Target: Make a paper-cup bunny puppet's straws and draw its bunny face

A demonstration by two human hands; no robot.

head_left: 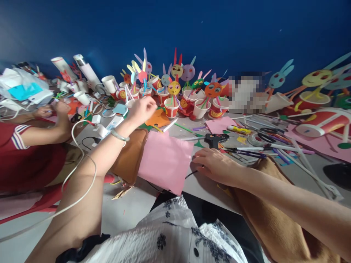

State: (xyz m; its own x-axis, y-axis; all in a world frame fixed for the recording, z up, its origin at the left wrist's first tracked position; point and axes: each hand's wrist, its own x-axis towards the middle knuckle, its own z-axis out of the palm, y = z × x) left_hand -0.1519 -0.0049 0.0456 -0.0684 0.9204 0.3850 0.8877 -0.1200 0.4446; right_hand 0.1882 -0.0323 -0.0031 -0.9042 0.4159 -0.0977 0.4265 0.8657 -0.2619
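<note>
My left hand [142, 110] is raised over the table, its fingers curled together; whatever lies between them, if anything, is too small to make out. Just behind it stand paper cups, one of them carrying a yellow paper face [174, 88] with red ears. Below and right of that hand lies a sheet of pink paper [166, 157], partly over a brown leather-like case [128, 157]. My right hand [215, 163] rests palm down at the pink sheet's right edge, fingers stretched out. Right behind those fingers is a black glue gun [216, 139].
Several paper-cup rabbits line the blue wall. Scissors [244, 151], a yellow glue stick [239, 130] and paper strips clutter the right side. A white cable [94, 171] crosses over my left arm. At the left, a person in a red shirt [27, 160] works with both hands.
</note>
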